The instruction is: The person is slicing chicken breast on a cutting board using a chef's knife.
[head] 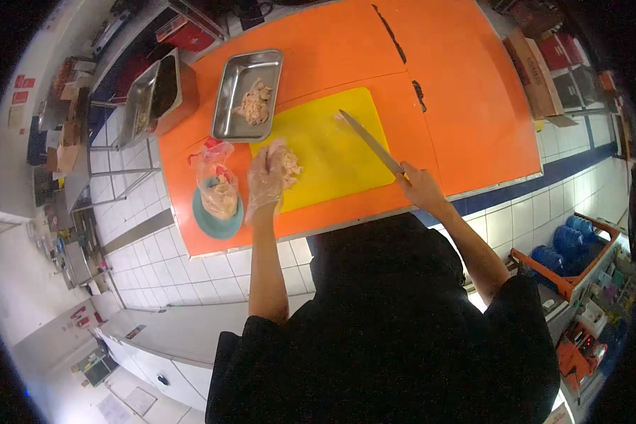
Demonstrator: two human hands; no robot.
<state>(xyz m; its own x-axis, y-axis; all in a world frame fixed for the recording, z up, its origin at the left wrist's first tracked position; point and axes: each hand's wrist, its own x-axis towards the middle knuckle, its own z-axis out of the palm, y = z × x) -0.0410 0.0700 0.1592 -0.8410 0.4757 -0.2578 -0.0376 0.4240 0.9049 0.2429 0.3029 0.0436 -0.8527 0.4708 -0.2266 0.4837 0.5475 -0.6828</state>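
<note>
My right hand [420,186] is closed around the handle of a long kitchen knife [370,140]. The blade reaches over the yellow cutting board [334,153], its tip beside a small piece of meat [339,116]. In a clear plastic glove, my left hand [265,177] is at the board's left edge. It partly covers a pile of chopped pale meat, probably chicken [291,168]; whether its fingers hold any is unclear. Beyond it, a steel tray [227,100] contains larger meat pieces [257,103]. A clear plastic bag of pale meat [220,199] rests on a teal plate [217,231].
All this stands on an orange table [471,106] with dark, worn seams. Past its left edge is a deep steel container [176,98]. A cardboard box [535,79] stands past the right edge. Blue water jugs [548,259] sit in a rack at lower right.
</note>
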